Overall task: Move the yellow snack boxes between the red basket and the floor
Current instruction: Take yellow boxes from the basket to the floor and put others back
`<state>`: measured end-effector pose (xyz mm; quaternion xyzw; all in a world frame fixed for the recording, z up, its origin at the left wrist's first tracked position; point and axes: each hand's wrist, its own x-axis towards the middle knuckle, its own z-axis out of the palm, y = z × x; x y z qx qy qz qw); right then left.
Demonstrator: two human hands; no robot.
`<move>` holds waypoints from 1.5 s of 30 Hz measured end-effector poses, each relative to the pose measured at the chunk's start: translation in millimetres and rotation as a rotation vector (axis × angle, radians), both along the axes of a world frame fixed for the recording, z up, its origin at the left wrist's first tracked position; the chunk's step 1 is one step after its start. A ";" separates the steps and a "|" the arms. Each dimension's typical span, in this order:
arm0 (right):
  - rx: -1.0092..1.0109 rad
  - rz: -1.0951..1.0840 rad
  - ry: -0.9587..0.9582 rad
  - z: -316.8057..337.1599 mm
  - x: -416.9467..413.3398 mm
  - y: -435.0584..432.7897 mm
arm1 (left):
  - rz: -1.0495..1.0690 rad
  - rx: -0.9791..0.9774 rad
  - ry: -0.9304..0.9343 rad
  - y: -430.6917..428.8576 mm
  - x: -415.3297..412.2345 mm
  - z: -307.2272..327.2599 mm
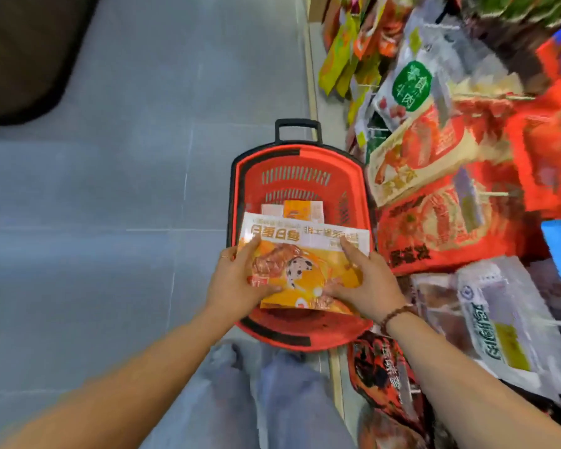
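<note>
Your yellow snack box is over the near end of the red basket, held at both sides: your left hand grips its left edge and your right hand its right edge. 1 smaller yellow box lies deeper in the basket. The basket stands on the grey floor, just beside a shelf of snack bags.
</note>
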<state>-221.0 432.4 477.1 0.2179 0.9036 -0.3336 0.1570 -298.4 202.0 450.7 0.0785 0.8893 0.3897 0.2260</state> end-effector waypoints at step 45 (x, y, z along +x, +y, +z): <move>0.118 0.019 -0.350 -404.3 -31.7 37.9 | 0.043 -0.293 -0.366 72.9 -7.9 -389.8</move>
